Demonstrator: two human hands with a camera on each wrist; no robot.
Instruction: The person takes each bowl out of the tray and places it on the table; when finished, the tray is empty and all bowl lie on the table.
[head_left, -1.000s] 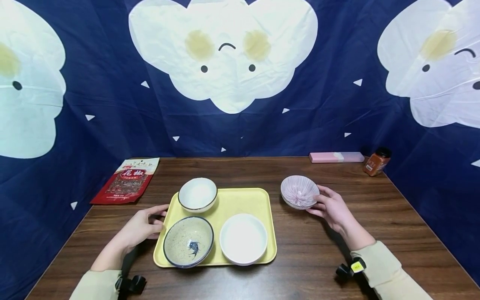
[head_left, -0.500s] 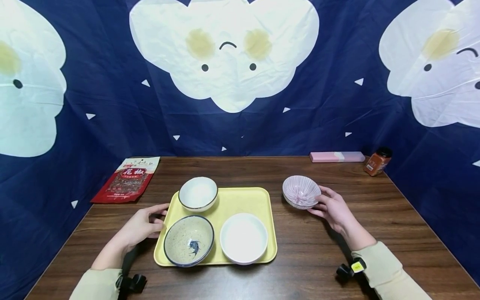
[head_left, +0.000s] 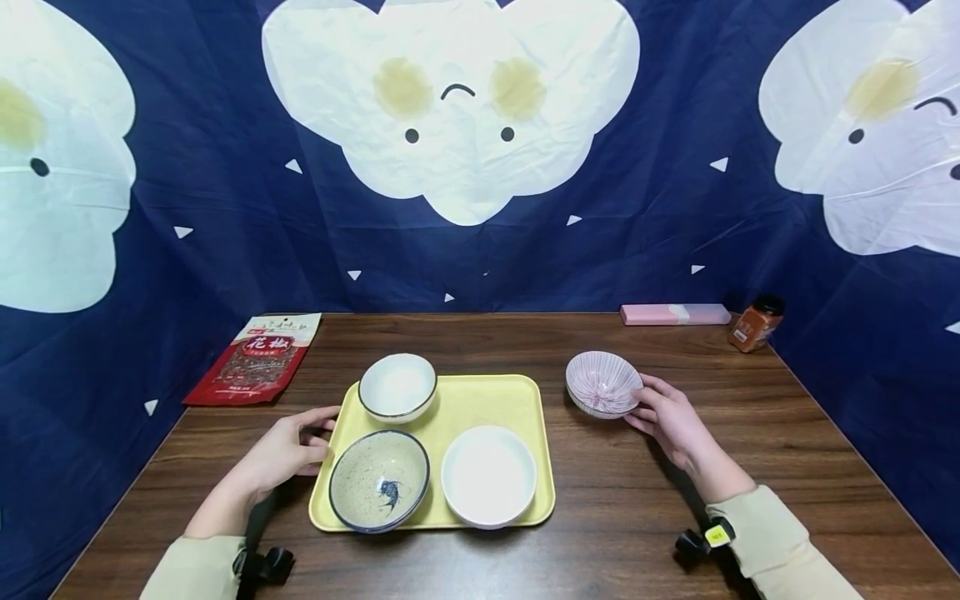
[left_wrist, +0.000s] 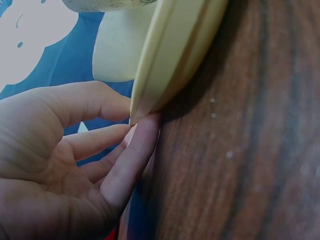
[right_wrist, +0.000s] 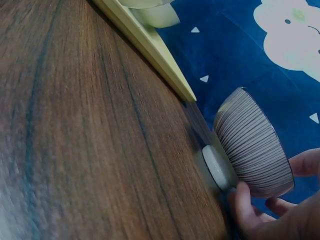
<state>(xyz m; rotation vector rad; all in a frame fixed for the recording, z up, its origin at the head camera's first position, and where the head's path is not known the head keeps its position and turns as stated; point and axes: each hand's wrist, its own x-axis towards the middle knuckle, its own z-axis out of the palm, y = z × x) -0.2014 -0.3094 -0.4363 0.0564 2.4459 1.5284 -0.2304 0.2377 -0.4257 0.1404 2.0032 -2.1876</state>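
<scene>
Three bowls (head_left: pixel 488 475) on yellow tray (head_left: pixel 480 400), left grip (head_left: pixel 283 452) round its edge, right grip (head_left: pixel 670 423) round striped bowl (head_left: pixel 602 379)

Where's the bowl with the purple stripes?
In the head view, the purple-striped round bowl is right of the yellow rectangular tray, its side gripped by the right hand.

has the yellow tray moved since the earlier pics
No, it shows no clear shift either way: in the head view, the yellow tray keeps its place relative to the red packet.

Pale beige sleeves (head_left: pixel 197 571), black wrist-worn cameras (head_left: pixel 276 567) (yellow label (head_left: pixel 717 535) on the right)
</scene>
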